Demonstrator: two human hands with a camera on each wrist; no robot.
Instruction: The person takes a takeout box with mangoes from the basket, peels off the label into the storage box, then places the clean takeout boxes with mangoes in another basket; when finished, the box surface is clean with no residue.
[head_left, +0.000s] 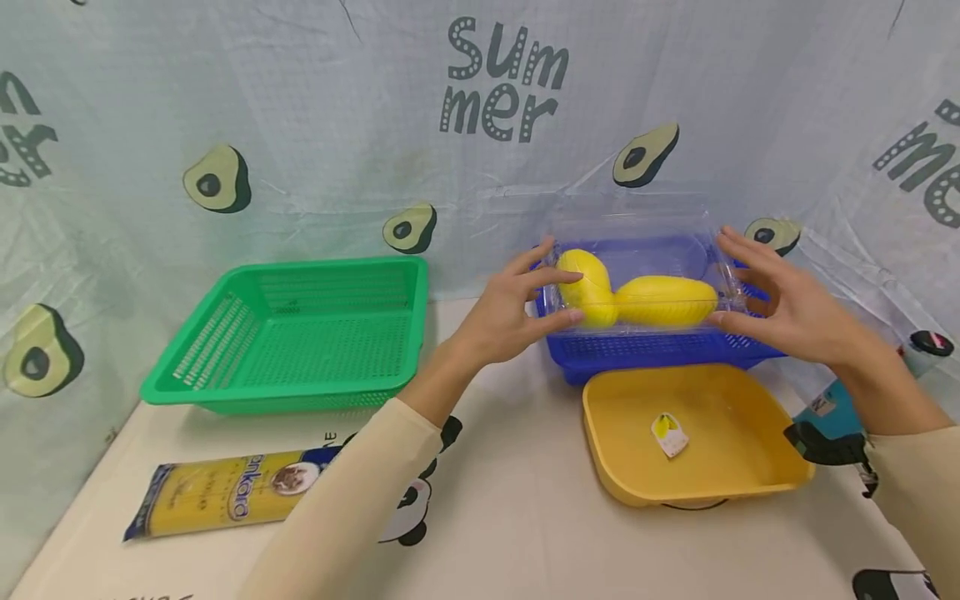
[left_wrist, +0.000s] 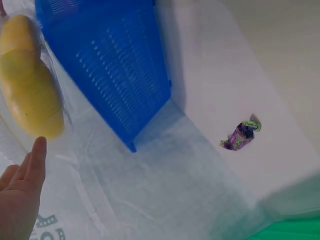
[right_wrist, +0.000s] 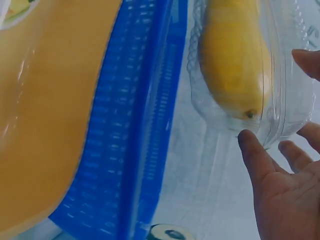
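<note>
A clear plastic container (head_left: pixel 637 327) with two yellow fruits, mango-like in shape, is held up between both hands over the blue basket (head_left: pixel 592 354). One fruit (head_left: pixel 596 292) lies at the left end, the other (head_left: pixel 667 300) along the front. At the container's left end my left hand (head_left: pixel 506 308) grips with thumb in front and fingers above. My right hand (head_left: pixel 798 304) holds the opposite end, thumb low and fingers spread up the side. Right wrist view: the fingertips touch the clear wall near a fruit (right_wrist: pixel 235 55). Whether the lid is closed, I cannot tell.
A green basket (head_left: pixel 420 333) stands left. Before the blue basket sits a yellow tub (head_left: pixel 622 462) with a small fruit label (head_left: pixel 669 435). A yellow pasta packet (head_left: pixel 225 496) lies front left; a blue bottle (head_left: pixel 832 408) is partly behind my right forearm. The left wrist view shows a wrapped candy (left_wrist: pixel 241 136).
</note>
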